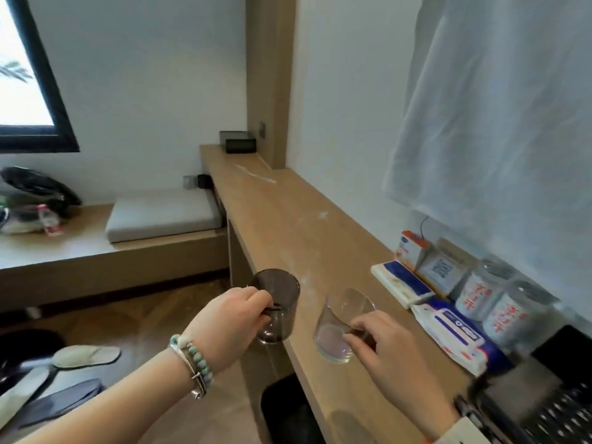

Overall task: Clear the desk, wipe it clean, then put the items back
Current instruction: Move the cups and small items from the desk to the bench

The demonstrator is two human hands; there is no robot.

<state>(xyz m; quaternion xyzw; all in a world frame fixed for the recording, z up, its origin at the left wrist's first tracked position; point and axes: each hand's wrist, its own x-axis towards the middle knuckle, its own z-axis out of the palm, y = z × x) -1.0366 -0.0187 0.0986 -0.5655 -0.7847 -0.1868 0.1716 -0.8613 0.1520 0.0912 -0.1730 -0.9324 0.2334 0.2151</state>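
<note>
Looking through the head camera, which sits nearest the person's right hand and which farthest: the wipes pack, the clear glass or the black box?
1. Clear glass, pinched in the right hand itself.
2. Wipes pack, just to the hand's right on the desk.
3. Black box, at the desk's far end.

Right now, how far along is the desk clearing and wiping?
Early. Done: nothing that shows. In hand: the left hand grips a smoky glass past the desk edge, the right hand pinches a tilted clear glass. Left: the wipes pack, water bottles and black box sit on the desk, white smears unwiped.
</note>
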